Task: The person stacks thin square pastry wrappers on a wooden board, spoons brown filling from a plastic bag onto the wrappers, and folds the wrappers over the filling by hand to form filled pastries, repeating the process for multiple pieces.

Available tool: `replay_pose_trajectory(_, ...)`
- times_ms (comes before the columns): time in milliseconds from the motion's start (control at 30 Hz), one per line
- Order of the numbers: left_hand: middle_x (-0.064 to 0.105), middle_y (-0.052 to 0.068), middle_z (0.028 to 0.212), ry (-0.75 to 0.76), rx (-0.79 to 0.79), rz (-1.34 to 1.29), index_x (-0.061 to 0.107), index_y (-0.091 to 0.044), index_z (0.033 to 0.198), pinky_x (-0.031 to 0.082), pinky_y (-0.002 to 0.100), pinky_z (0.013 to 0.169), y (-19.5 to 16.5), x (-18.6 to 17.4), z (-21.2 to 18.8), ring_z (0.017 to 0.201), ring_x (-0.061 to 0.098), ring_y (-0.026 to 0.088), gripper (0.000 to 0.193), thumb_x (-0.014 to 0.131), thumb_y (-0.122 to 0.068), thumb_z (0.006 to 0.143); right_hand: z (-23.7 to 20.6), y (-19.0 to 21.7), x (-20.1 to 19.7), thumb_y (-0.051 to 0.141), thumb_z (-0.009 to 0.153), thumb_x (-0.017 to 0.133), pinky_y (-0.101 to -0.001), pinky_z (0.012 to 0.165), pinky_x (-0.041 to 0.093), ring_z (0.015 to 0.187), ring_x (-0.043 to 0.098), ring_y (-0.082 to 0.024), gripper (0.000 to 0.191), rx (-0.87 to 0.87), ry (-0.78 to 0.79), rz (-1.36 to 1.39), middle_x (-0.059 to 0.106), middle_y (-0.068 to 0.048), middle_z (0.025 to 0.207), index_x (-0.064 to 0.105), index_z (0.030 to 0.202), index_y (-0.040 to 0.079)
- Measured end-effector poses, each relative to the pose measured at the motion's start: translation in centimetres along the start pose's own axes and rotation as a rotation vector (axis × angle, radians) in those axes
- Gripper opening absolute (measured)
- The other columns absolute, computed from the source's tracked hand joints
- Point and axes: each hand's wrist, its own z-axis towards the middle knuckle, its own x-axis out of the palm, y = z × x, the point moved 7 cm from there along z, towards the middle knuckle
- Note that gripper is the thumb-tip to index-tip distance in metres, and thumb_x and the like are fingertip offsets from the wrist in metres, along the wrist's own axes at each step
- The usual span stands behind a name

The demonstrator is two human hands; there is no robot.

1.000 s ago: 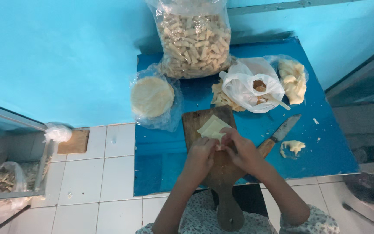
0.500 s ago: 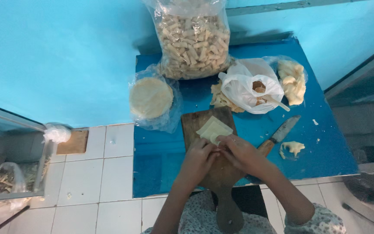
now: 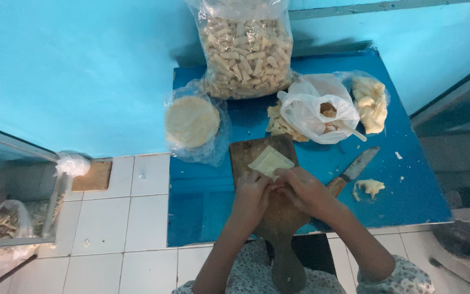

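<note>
Left hand (image 3: pixel 252 191): centre frame, fingertips pinching the pale dough square (image 3: pixel 270 161).
Right hand (image 3: pixel 304 190): fingers curled, meeting the left.
Beneath: wooden cutting board (image 3: pixel 265 218).
Right: knife (image 3: pixel 353 171).

Up top in the middle, a big clear bag (image 3: pixel 247 49) full of little pale rolled sticks, leaning on the light blue wall (image 3: pixel 72 71). Left of the middle, a round flat stack of pale wrappers in a thin plastic bag (image 3: pixel 192 122). Right of that, a white plastic bag (image 3: pixel 314 111) with brown filling and a spoon handle poking out. Further right, a clear bag of pale lumps (image 3: pixel 371 100). A knife (image 3: pixel 354 170) lying tilted on the blue table (image 3: pixel 403 196), with 1 small pale scrap (image 3: pixel 370 188) just beside it. Lower left, white floor tiles (image 3: pixel 121 218), a small wooden square (image 3: pixel 94 175), and a glass case (image 3: pixel 6 218).
</note>
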Motion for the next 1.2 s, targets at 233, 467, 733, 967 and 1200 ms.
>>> replay_pose_trajectory(233, 0.066, 0.014, 0.090, 0.026, -0.087, -0.045, 0.070, -0.006, 0.093, 0.046, 0.051, 0.081, 0.8, 0.2, 0.6, 0.092, 0.062, 0.038, 0.006, 0.069, -0.006, 0.088, 1.2, -1.1, -0.1, 0.001, 0.087, 0.068, -0.0386, 0.084, 0.060, 0.101, 0.075, -0.026, 0.050, 0.171, 0.033, 0.295, 0.075, -0.010, 0.099, 0.048, 0.132, 0.009)
replay_pose_trajectory(467, 0.064, 0.016, 0.092, -0.031, -0.090, 0.000, 0.070, -0.006, 0.085, 0.046, 0.051, 0.080, 1.2, 0.3, 0.8, 0.092, 0.062, 0.038, 0.005, 0.070, -0.004, 0.081, 0.8, 0.8, -1.0, -0.002, 0.077, 0.071, -0.0434, 0.084, 0.053, 0.099, 0.065, -0.034, 0.052, -0.053, -0.120, 0.025, 0.068, -0.014, 0.104, 0.053, 0.125, 0.005)
replay_pose_trajectory(733, 0.068, 0.007, 0.090, -0.036, -0.056, -0.015, 0.069, -0.010, 0.094, 0.044, 0.049, 0.085, 1.8, 0.3, 0.7, 0.095, 0.065, 0.032, 0.006, 0.071, -0.009, 0.088, 0.6, 1.3, -0.6, 0.009, 0.082, 0.077, -0.0461, 0.092, 0.044, 0.097, 0.064, -0.029, 0.046, -0.185, -0.120, -0.143, 0.068, -0.007, 0.098, 0.056, 0.122, 0.007)
replay_pose_trajectory(967, 0.064, 0.005, 0.092, -0.001, 0.017, 0.151, 0.070, -0.014, 0.087, 0.038, 0.048, 0.085, 0.6, -0.1, 0.8, 0.097, 0.061, 0.029, 0.005, 0.073, -0.011, 0.083, 0.8, 0.5, -0.9, 0.007, 0.082, 0.075, -0.0493, 0.098, 0.040, 0.102, 0.066, -0.026, 0.050, -0.094, -0.108, -0.091, 0.070, -0.005, 0.106, 0.054, 0.127, 0.009)
replay_pose_trajectory(1200, 0.064, 0.006, 0.096, -0.021, 0.026, 0.184, 0.074, -0.014, 0.090, 0.037, 0.048, 0.086, 0.4, -0.2, 1.0, 0.100, 0.058, 0.030, 0.005, 0.073, -0.014, 0.085, 1.0, 2.2, -0.7, 0.010, 0.081, 0.077, -0.0545, 0.096, 0.037, 0.108, 0.061, -0.026, 0.048, -0.247, -0.183, -0.318, 0.065, -0.005, 0.125, 0.052, 0.123, 0.010)
